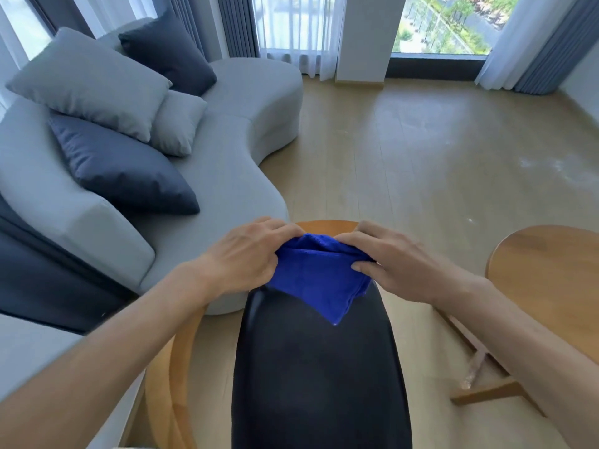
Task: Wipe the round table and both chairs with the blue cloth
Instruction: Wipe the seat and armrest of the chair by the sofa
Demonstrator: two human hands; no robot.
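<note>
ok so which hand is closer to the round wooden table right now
Right. The right hand grips the blue cloth on the side towards the round table, which lies off to the right. The left hand grips the cloth's opposite side, farther from the table.

Fuzzy matt blue cloth (pixel 319 273); smooth wooden round table (pixel 547 254) (satin sheen); chair (pixel 321 377) seat glossy black.

The folded blue microfibre cloth (pixel 319 273) hides the far fingertips of the left hand (pixel 246 254) and right hand (pixel 393 260), and covers part of the black padded chair seat (pixel 317 377), which runs off the bottom edge. The round wooden table (pixel 547 270) is cut by the right edge. The curved grey sofa (pixel 227 150) leaves the left edge.
</note>
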